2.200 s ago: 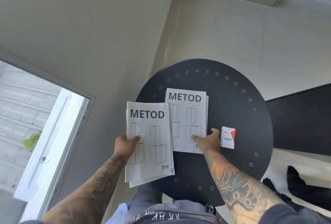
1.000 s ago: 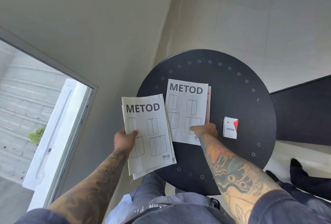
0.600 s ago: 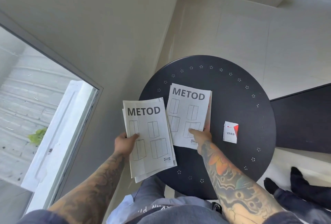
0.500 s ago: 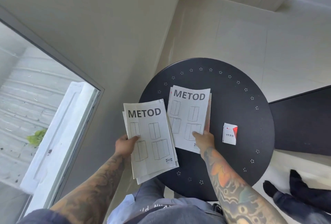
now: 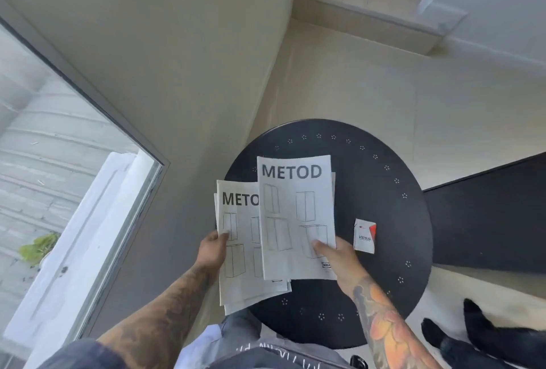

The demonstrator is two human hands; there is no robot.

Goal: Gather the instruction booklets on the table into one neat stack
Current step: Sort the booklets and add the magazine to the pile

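right hand point(image 5: 335, 253) pinching upper booklet point(image 5: 295, 215) | overlaps right of left hand point(image 5: 213, 247)'s held stack point(image 5: 239, 253) | long axes near parallel

Both tattooed forearms reach forward, left hand point(image 5: 213, 247) and right hand point(image 5: 336, 253) each in a pinching grip.

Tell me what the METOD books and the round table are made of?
METOD booklets: thin matte paper, it seems; the sheets fan and bend at the edges. Round table: probably dark painted metal, smooth, with small punched holes round its rim, though wood is possible.
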